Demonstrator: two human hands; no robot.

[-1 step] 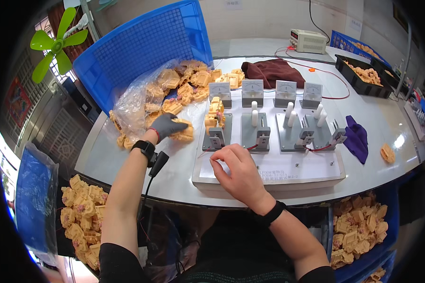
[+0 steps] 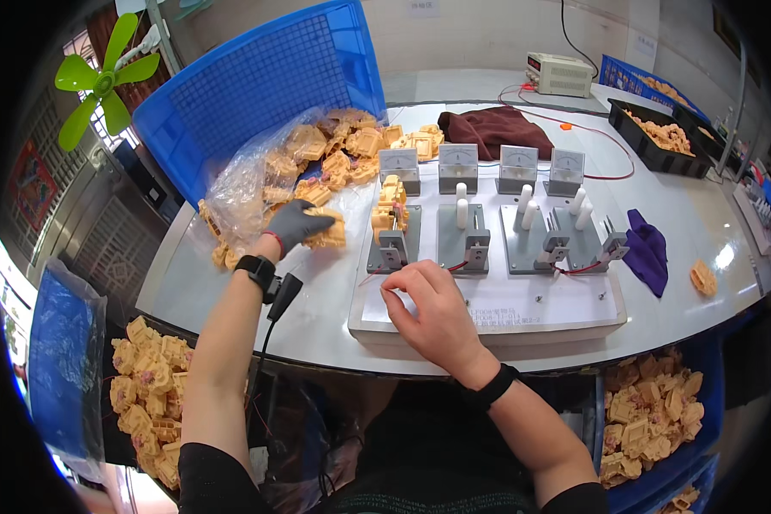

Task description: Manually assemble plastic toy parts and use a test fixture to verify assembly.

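My left hand [image 2: 298, 227], in a dark grey glove, grips a tan plastic housing [image 2: 327, 230] just above the table, right of a heap of similar housings [image 2: 334, 158] that spills from a clear plastic bag. My right hand [image 2: 433, 308] is bare, its thumb and forefinger pinched together at the front of the leftmost test stand; what is between the fingertips is too small to make out. On that stand [image 2: 409, 236] sits another tan housing [image 2: 391, 210]. A thin red wire runs near my right fingers. Behind the stands is a row of panel meters [image 2: 458, 167].
More grey stands with white posts [image 2: 529, 216] fill the board's right side. A purple cloth [image 2: 647, 254] and a single housing [image 2: 702, 278] lie farther right. A tilted blue crate [image 2: 257, 86] stands behind the heap. Bins of housings [image 2: 150, 385] flank me below the table edge.
My left hand has shifted slightly up and to the left with the housing in it. My right hand stays in place.
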